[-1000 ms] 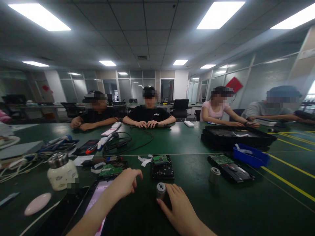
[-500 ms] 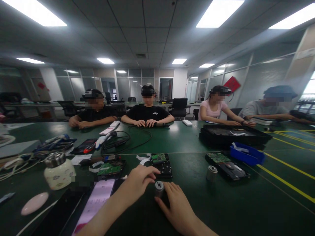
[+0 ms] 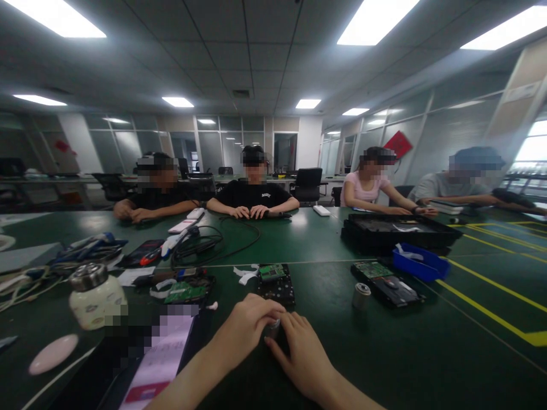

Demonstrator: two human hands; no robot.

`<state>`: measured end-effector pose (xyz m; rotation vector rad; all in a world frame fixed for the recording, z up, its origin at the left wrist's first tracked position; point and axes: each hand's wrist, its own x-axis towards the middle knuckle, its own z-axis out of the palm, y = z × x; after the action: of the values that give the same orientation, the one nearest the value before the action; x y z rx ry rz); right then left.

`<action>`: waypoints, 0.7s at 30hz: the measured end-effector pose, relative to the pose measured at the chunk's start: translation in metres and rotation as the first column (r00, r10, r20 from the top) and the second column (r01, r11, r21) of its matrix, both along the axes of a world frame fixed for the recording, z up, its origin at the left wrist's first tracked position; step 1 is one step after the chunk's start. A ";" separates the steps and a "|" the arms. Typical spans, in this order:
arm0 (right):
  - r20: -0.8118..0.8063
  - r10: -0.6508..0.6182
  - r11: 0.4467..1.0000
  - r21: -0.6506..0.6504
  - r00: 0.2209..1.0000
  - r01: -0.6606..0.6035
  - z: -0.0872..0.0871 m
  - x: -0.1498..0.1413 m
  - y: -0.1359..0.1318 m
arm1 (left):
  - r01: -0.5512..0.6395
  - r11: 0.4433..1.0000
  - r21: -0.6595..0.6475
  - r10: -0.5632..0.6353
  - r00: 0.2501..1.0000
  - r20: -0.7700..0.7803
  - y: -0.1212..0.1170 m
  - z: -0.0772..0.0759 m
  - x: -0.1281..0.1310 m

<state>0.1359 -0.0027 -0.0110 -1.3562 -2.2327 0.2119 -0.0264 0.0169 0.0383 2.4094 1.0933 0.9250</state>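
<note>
A small cylindrical metal motor (image 3: 272, 328) stands on the green table in front of me, mostly covered by my hands. My left hand (image 3: 245, 324) bends over it from the left, fingertips on its top and thumb by its side. From the right, my right hand (image 3: 305, 353) curves round it with thumb and fingers. Just beyond my hands lies a black drive with a green circuit board (image 3: 273, 273), a torn white strip (image 3: 247, 274) beside it. A second metal motor (image 3: 361, 296) stands farther right, close to another opened drive (image 3: 395, 287).
At the left are a phone with a lit pink screen (image 3: 160, 347), a cream bottle (image 3: 98, 299), a pink oval case (image 3: 53, 354) and another circuit board (image 3: 188, 291). A blue bin (image 3: 421, 267) and black tray (image 3: 397, 230) stand right. Several people sit opposite.
My left hand has come down and right onto the top of the motor, covering it. My right hand stays round it. The view has shifted slightly.
</note>
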 end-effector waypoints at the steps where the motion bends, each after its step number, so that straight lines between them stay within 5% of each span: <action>1: -0.001 0.000 1.000 0.000 1.000 0.000 -0.001 0.000 0.000 | 0.019 1.000 0.022 -0.019 1.000 -0.014 0.000 -0.001 0.000; 11: 0.000 0.004 1.000 -0.007 1.000 -0.004 -0.001 0.000 0.003 | 0.072 0.980 0.188 -0.064 0.997 -0.048 0.007 -0.006 -0.004; 21: -0.022 0.022 1.000 0.008 1.000 -0.022 -0.001 0.001 0.003 | 0.018 0.999 0.050 -0.019 0.999 0.029 0.004 -0.008 -0.003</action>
<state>0.1369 0.0003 -0.0119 -1.3199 -2.2293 0.2248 -0.0290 0.0213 0.0308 2.4334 1.0477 0.9897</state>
